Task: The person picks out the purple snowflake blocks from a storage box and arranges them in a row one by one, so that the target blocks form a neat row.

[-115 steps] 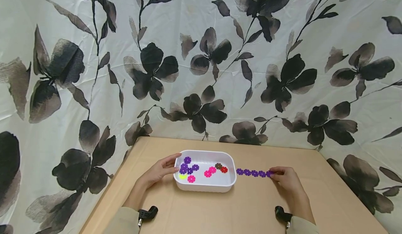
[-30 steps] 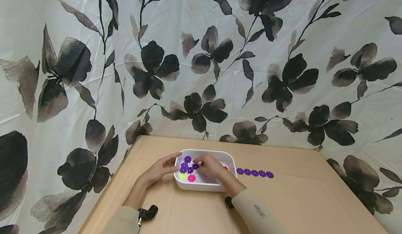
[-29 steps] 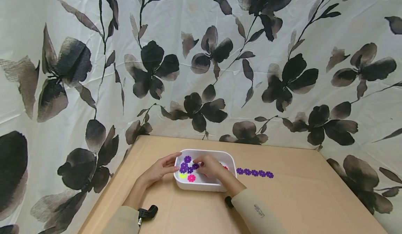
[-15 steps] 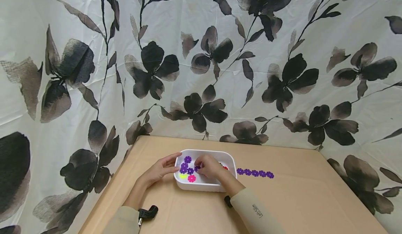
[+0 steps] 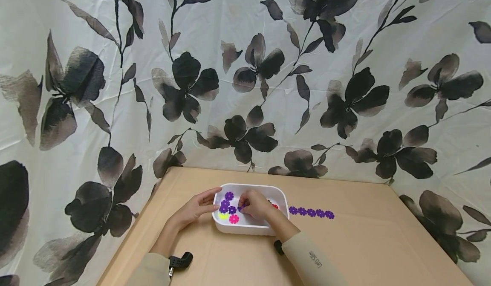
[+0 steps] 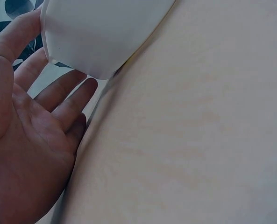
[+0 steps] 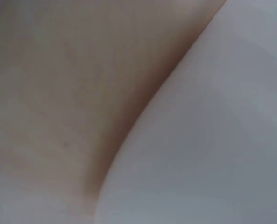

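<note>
A white plastic tray (image 5: 255,229) sits on the table with small flower-shaped pieces inside. My left hand (image 5: 195,207) rests at its left end, fingers fairly straight and touching the rim; the left wrist view shows the palm and loosely spread fingers beside the tray wall (image 6: 96,37). Inside the tray, my right hand (image 5: 256,204) pinches a purple flower-shaped piece (image 5: 240,208), mostly covered by the fingertips. Several more purple pieces (image 5: 229,196) lie at the left, with a yellow piece (image 5: 223,216) and a pink one (image 5: 234,219) below them. The right wrist view has only the tray's outer wall (image 7: 199,140) and the table.
Right of the tray, several purple flower pieces (image 5: 311,212) lie in a straight row on the light brown table (image 5: 345,252). A red piece (image 5: 275,206) shows past the right hand inside the tray. Floral cloth (image 5: 238,90) hangs behind the table.
The right hand has gone from the right end of the purple row into the tray, where it has drawn one purple piece slightly right and down. The left hand stays at the rim.
</note>
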{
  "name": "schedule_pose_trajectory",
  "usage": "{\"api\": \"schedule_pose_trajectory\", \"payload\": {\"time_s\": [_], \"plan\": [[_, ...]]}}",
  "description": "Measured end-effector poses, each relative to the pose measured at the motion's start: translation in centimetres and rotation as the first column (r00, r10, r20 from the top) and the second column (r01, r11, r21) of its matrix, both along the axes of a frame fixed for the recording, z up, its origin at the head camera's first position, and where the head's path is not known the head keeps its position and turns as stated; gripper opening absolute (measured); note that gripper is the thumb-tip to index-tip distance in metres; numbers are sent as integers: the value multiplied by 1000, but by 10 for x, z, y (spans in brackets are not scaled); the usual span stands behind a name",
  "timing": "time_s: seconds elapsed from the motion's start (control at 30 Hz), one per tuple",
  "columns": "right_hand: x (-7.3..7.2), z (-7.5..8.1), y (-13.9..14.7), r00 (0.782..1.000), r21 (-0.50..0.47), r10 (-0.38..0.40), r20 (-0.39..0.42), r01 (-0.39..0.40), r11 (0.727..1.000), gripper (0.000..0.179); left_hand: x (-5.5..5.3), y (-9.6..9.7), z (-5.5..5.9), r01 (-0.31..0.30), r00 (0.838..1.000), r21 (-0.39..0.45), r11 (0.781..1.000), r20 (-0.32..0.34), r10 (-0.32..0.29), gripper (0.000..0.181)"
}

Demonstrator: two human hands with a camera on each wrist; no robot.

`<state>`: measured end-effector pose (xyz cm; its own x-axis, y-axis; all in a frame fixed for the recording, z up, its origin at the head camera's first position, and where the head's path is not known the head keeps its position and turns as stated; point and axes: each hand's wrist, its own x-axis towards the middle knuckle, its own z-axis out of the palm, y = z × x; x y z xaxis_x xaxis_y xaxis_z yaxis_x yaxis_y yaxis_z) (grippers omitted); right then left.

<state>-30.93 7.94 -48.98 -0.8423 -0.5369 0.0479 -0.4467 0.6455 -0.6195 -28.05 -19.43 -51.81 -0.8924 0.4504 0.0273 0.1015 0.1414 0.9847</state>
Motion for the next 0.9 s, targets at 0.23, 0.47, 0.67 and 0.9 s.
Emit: {"api": "schedule_pose_trajectory", "payload": {"time_s": [0.23,0.47,0.67,0.9], "plan": [[-1,0,1,1000,-36,24,8,-24,999,9,2,0,0,-4,1000,-3,1000,3,4,69],[7,12,13,1000,-105,-14,18,16,994,11,3,0,2,-4,1000,8,1000,7,4,70],[25,26,37,997,-244,-74,-29,64,968,15,2,0,1,5,1000,12,1000,-3,-5,69],[48,37,75,977,-374,-213,0,198,906,21,1,-2,-1,32,999,31,999,-25,-32,70]]}}
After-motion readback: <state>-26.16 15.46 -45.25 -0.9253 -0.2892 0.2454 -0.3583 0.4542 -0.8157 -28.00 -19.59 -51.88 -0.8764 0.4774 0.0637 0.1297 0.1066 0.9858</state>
